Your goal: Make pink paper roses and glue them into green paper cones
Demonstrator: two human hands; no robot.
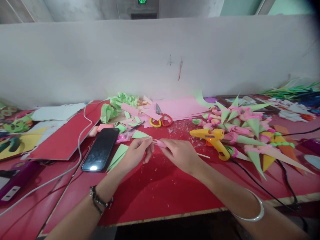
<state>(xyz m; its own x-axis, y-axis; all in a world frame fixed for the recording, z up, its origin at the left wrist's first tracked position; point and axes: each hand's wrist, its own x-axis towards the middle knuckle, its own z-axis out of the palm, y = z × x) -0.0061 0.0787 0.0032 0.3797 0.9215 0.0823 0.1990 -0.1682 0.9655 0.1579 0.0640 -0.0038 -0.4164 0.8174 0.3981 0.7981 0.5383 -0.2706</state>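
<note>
Both my hands meet over the red table (155,190), pinching a small pink paper roll (160,143) between them. My left hand (136,151) is closed on its left end, near a light green paper triangle (140,134). My right hand (180,154) is closed on the roll's right end. A thin white stick (203,155) pokes out on the table just right of my right hand. A yellow glue gun (212,137) stands right of it, an orange light glowing on its body.
A black phone (101,149) lies left of my hands. Scissors (161,119) with yellow and red handles rest on pink paper sheets (180,107). Several green-and-pink paper cones (245,128) are piled at right. Cables cross both sides; a white wall (150,56) stands behind.
</note>
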